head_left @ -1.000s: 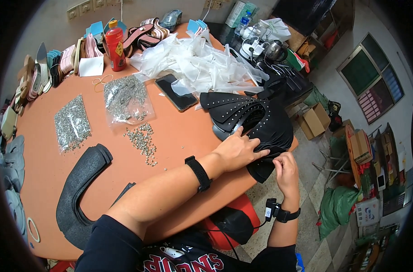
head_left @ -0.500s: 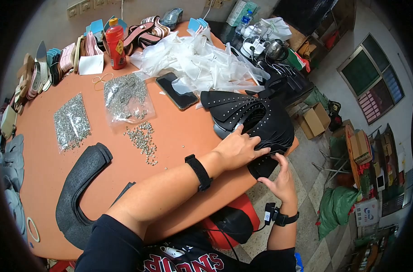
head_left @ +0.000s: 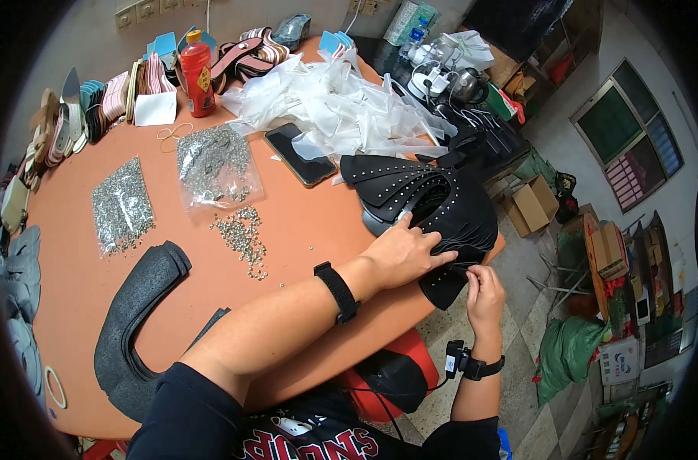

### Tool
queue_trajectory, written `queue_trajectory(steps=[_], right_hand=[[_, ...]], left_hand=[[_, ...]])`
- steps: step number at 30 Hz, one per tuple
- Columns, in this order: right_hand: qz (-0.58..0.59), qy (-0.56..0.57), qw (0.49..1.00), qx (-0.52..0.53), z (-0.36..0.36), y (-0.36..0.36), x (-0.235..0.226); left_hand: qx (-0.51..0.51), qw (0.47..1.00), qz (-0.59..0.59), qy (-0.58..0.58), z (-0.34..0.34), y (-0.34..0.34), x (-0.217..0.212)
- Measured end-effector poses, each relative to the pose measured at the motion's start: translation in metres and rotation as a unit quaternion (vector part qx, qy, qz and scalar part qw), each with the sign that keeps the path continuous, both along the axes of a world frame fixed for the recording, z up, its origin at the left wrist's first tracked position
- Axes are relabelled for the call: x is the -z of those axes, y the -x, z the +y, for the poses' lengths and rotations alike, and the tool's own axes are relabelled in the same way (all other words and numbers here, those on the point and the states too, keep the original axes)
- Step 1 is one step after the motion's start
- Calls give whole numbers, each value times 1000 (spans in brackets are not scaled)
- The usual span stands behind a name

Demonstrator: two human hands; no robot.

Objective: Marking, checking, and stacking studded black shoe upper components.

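Right hand newly pinched at black stack, curved lengthwise, upper end leftward

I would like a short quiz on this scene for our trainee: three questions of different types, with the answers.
1. True or false: the left hand rests on the fanned stack of black studded pieces.
2. How many clear plastic bags of small silvery metal pieces lie on the orange tabletop?
3. Which is nearest the dark rectangular smartphone?
a) curved grey foam pieces
b) crumpled translucent white sheets
c) red plastic bottle

Key: 1 true; 2 two; 3 b.
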State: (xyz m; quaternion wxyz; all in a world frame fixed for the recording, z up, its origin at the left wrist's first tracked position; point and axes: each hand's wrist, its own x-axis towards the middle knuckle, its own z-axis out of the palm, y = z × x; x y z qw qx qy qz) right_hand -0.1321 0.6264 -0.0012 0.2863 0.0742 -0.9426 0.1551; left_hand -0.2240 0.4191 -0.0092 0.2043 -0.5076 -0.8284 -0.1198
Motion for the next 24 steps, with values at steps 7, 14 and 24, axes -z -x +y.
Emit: queue_trajectory(steps=[7,14,24], right_hand=[[-140,-23,987,-75,2,-19,-16],[-137,-55,984,-96,2,-23,-11],[-170,-81,980,-70,-3,-25,-13]], left_hand=[[2,1000,-3,-10,-1,1,1],[4,1000,-2,-2,0,1,2],[4,1000,-16,4,-1,0,1]])
